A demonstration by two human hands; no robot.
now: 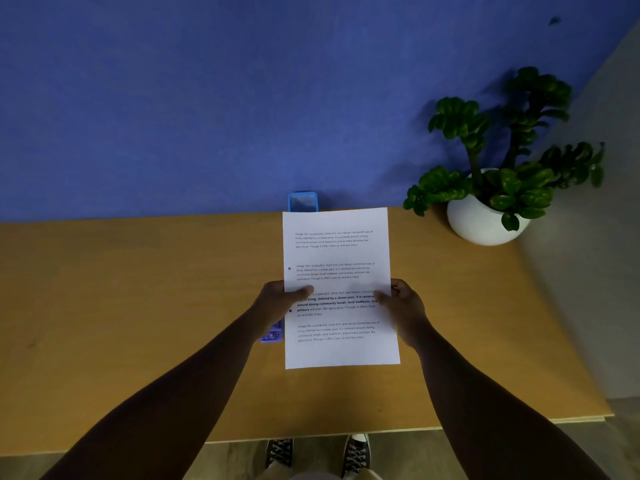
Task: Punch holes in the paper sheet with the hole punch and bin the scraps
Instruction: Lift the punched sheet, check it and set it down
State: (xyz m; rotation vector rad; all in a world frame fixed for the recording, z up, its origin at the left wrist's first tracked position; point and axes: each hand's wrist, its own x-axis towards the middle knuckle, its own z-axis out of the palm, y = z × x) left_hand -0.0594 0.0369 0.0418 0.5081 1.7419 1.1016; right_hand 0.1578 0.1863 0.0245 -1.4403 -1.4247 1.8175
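A big blue wall (pixel 207 98) stands behind a wide brown table (pixel 138 306). A plant (pixel 512 150) in a white pot (pixel 481 223) sits in the far right corner of the table, well away from the work, so it will not get bumped.

The paper sheet (pixel 339 258) is held up over the middle of the table, flat toward the eyes, likely so the person can look at it. Two dark dots show along its left edge. They look like holes, so I think the punching is done and the sheet is being checked.

Both arms reach forward from the bottom and meet at the sheet. The left hand (pixel 277 301) holds the left edge, with the thumb pressed on the front and the fingers hidden behind. The right hand (pixel 403 301) pinches the right edge the same way. One hand on each side keeps the sheet straight.

A small blue bin (pixel 303 201) stands at the back of the table by the wall, peeking over the top of the sheet. It is likely where the scraps go.

The purple hole punch (pixel 272 336) lies on the table under the left wrist, mostly hidden, just beside the sheet's left edge.
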